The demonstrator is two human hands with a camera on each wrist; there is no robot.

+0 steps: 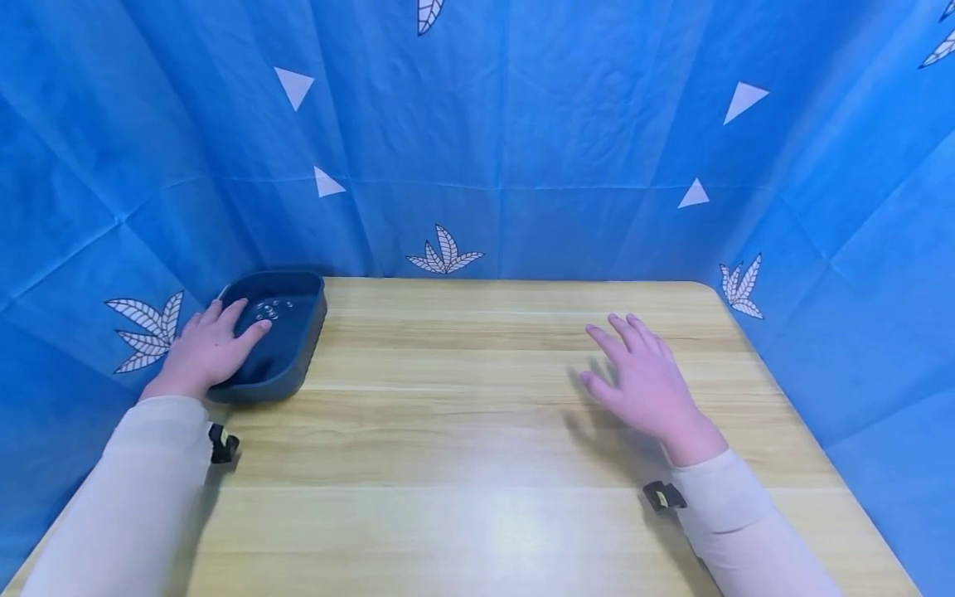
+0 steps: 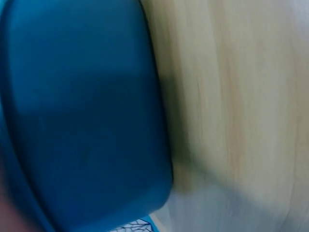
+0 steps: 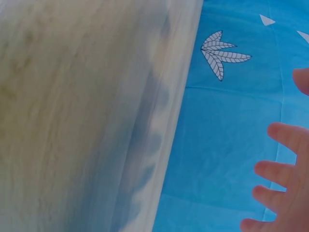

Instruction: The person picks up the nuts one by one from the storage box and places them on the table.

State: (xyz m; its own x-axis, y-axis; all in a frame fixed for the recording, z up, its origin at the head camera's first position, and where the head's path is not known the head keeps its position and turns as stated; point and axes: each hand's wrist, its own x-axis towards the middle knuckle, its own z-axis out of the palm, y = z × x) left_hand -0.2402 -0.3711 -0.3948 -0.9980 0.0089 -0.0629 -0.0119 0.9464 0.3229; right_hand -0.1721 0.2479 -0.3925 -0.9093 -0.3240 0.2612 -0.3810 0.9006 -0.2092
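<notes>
A dark blue bin stands at the table's back left, with several small clear round pieces on its floor. My left hand is over the bin's left side, fingers spread; whether it touches the rim I cannot tell. The left wrist view shows the bin's outer side close up, with a blurred bit of the hand at the lower left. Above the table's right half my right hand hovers with fingers apart and nothing in it. Its spread fingers also show at the right edge of the right wrist view.
The wood-grain table has blue curtains with white leaf and triangle prints behind it and on both sides. A dark strap piece is at the left sleeve and another at the right sleeve.
</notes>
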